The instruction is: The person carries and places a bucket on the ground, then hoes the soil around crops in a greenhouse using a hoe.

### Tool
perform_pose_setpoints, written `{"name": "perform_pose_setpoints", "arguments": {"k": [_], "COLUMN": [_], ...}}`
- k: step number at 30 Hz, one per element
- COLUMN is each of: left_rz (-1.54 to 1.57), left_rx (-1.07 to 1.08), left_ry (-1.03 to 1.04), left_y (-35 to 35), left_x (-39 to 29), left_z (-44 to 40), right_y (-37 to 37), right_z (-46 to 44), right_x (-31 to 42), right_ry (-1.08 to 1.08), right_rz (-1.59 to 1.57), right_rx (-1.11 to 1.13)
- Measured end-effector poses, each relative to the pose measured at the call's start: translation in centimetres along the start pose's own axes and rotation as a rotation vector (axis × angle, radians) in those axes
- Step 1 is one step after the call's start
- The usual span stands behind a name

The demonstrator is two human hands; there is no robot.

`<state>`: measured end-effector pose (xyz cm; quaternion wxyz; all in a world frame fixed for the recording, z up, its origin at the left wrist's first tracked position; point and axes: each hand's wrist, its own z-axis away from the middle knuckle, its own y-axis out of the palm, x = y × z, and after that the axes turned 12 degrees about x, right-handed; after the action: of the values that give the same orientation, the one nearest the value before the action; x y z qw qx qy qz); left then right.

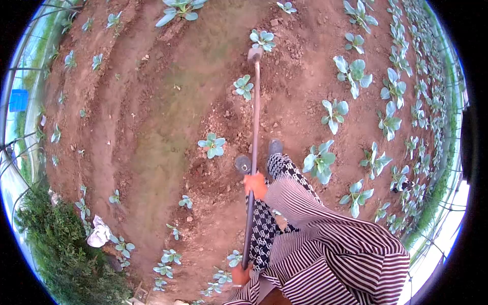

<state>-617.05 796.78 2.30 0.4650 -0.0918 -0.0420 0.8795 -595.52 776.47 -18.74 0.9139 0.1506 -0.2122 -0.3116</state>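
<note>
Across the soil (292, 91), a hoe (255, 117) is held in both hands. Its shaft is wrapped partway along by the fingers of the right hand (255, 186), and near its rear end by those of the left hand (240, 275). The blade (255, 54) is placed close against a plant (263, 38), though contact with the leaves cannot quite be made out. The shaft is flanked by two shoes (275, 147).

Striped top (351, 254), patterned trousers (262, 223)
Stripes narrow, dark and white; sleeve (300, 198) long, striped; trousers black, pale repeating motif; shoes (275, 147) grey, rounded toes
</note>
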Motion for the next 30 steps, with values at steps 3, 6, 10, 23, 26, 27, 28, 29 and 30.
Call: {"name": "perform_pose_setpoints", "arguments": {"k": [3, 6, 10, 23, 26, 27, 28, 29, 30], "left_rz": [-0.193, -0.312, -0.279, 0.015, 0.083, -0.012, 0.007, 0.028, -0.081], "left_rx": [-0.157, -0.242, -0.359, 0.051, 0.120, 0.022, -0.045, -0.217, -0.220], "left_ry": [-0.142, -0.199, -0.156, 0.012, -0.116, -0.083, -0.114, -0.066, -0.136], "left_y": [-0.7, -2.9, -5.3, 0.2, -3.1, -2.1, -1.1, 0.0, 0.2], "left_x": [1.9, -0.7, -7.9, -39.4, -43.2, -41.0, -39.0, -37.9, -37.5], "left_z": [2.4, 0.8, -4.1, -10.2, -2.1, -0.9, 0.0, 0.3, 0.6], "right_y": [0.7, 0.5, 0.6, -12.6, -12.1, -13.2, -11.3, -11.4, -11.3], "right_z": [2.1, 0.9, 0.0, -12.7, -7.5, -6.8, -4.1, -3.8, -3.3], "right_x": [-0.9, 2.8, 12.6, 36.7, 34.7, 32.6, 33.9, 33.6, 33.5], "right_ry": [0.333, 0.236, -0.005, 0.018, -0.067, 0.040, 0.120, 0.250, 0.273], "right_rz": [-0.306, -0.388, -0.416, 0.199, -0.027, -0.270, -0.152, -0.314, -0.316], "right_rx": [0.075, 0.115, 0.246, -0.198, -0.006, 0.149, 0.086, 0.098, 0.101]}}
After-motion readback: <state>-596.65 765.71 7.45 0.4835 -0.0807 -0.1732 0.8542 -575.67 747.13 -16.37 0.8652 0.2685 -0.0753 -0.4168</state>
